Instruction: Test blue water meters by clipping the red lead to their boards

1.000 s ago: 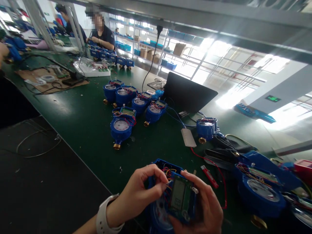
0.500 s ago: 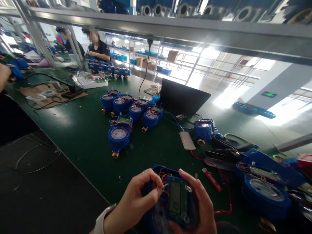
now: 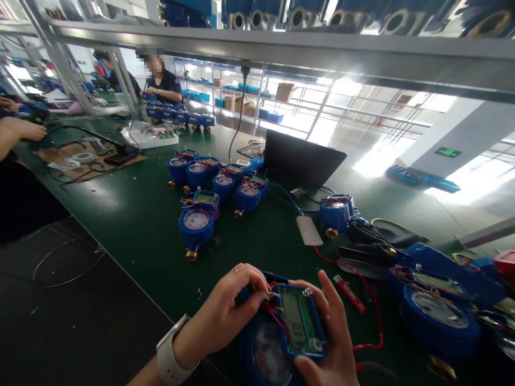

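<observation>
At the bottom centre I hold a blue water meter (image 3: 269, 355) with its green display board (image 3: 300, 323) tipped up and coloured wires showing beside it. My left hand (image 3: 225, 316), a white watch on its wrist, pinches at the wires by the board's left edge, fingers closed. My right hand (image 3: 332, 343) wraps round the board and the meter's right side. A red wire (image 3: 364, 321) runs from the meter across the green table (image 3: 132, 225).
Several blue meters (image 3: 209, 185) stand mid-table beside a dark laptop (image 3: 303, 158). Another open meter (image 3: 436, 311) lies at the right. A grey reader (image 3: 309, 231) and a red tool (image 3: 349, 294) lie close. Other people work at the far left; a steel shelf runs overhead.
The display board has tilted further up and toward me, showing the dial beneath. My left fingers stayed pinched at the wires. The view shifted slightly.
</observation>
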Demonstrator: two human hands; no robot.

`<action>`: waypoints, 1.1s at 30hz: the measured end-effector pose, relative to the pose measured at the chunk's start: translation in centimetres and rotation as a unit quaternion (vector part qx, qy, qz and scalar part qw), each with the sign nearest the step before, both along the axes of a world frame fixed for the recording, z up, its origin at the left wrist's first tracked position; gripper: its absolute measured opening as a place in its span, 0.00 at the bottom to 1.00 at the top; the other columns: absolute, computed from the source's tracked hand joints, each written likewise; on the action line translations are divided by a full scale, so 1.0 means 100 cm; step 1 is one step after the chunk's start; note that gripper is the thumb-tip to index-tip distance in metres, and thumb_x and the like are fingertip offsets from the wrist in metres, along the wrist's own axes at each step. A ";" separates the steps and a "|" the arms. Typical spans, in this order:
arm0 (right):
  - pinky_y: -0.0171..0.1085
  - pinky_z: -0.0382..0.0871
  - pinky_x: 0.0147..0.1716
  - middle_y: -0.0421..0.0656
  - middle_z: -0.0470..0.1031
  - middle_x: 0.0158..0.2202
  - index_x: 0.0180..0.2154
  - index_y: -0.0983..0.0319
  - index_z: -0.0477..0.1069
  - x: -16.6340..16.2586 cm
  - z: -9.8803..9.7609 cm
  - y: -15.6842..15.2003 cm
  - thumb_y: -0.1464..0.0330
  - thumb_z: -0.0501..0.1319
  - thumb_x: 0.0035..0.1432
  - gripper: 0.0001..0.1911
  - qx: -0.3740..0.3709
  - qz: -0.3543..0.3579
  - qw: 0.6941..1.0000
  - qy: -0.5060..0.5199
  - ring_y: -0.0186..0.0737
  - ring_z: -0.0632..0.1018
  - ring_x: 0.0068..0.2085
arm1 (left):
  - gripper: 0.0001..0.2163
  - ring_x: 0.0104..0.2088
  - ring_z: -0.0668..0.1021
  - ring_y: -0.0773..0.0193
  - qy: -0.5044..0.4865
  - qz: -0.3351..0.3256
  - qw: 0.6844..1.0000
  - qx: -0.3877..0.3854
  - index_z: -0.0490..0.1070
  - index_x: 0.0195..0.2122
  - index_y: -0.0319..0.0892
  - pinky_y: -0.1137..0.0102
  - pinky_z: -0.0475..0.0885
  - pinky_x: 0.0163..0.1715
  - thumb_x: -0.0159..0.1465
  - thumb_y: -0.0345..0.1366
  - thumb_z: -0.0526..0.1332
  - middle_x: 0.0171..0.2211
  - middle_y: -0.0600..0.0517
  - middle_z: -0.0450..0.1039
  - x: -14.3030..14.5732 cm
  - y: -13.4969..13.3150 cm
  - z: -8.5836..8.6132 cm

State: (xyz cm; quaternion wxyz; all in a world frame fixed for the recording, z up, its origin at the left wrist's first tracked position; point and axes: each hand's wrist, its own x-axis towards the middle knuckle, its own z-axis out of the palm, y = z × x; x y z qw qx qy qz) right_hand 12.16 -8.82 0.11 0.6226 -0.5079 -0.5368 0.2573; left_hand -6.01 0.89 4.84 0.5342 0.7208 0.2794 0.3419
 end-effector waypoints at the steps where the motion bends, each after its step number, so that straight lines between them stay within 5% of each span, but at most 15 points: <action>1: 0.48 0.78 0.46 0.55 0.72 0.55 0.69 0.59 0.47 0.000 0.002 0.000 0.47 0.67 0.52 0.52 -0.021 0.007 1.000 0.022 0.56 0.78 0.52 | 0.04 0.38 0.74 0.64 0.005 0.001 1.000 0.006 0.69 0.36 0.42 0.70 0.68 0.41 0.68 0.31 0.56 0.36 0.52 0.72 0.000 0.003 0.000; 6: 0.56 0.69 0.55 0.52 0.68 0.58 0.68 0.52 0.48 -0.004 0.016 0.000 0.46 0.68 0.50 0.52 -0.102 -0.008 0.992 0.074 0.60 0.73 0.57 | 0.04 0.35 0.74 0.65 0.014 0.029 0.999 0.044 0.71 0.37 0.41 0.71 0.67 0.37 0.68 0.31 0.58 0.33 0.53 0.73 0.002 0.018 0.001; 16: 0.58 0.67 0.53 0.51 0.74 0.55 0.67 0.51 0.55 0.010 0.014 0.011 0.43 0.65 0.48 0.49 -0.187 -0.041 0.976 0.107 0.63 0.75 0.55 | 0.05 0.28 0.76 0.68 -0.061 0.024 0.994 -0.085 0.66 0.40 0.40 0.73 0.70 0.28 0.67 0.35 0.56 0.31 0.54 0.70 0.006 0.037 -0.007; 25: 0.59 0.67 0.52 0.50 0.72 0.57 0.66 0.49 0.55 0.014 0.010 0.013 0.46 0.67 0.47 0.48 -0.209 -0.035 0.968 0.133 0.64 0.75 0.54 | 0.12 0.32 0.70 0.69 -0.049 0.019 0.999 0.006 0.72 0.37 0.41 0.73 0.67 0.32 0.54 0.20 0.60 0.39 0.52 0.66 0.005 0.026 -0.013; 30: 0.59 0.66 0.54 0.50 0.73 0.56 0.66 0.50 0.55 0.010 0.016 0.012 0.44 0.67 0.47 0.49 -0.209 -0.047 0.968 0.129 0.63 0.75 0.55 | 0.01 0.31 0.71 0.68 -0.056 0.035 0.998 0.013 0.74 0.33 0.40 0.71 0.67 0.32 0.61 0.30 0.63 0.37 0.51 0.68 0.006 0.027 -0.014; 33: 0.59 0.68 0.52 0.52 0.73 0.56 0.67 0.52 0.55 0.011 0.015 0.012 0.45 0.67 0.46 0.50 -0.207 -0.041 0.968 0.134 0.64 0.75 0.55 | 0.04 0.33 0.72 0.65 -0.063 0.038 0.997 -0.024 0.74 0.32 0.39 0.71 0.67 0.33 0.63 0.33 0.63 0.35 0.50 0.70 0.006 0.028 -0.012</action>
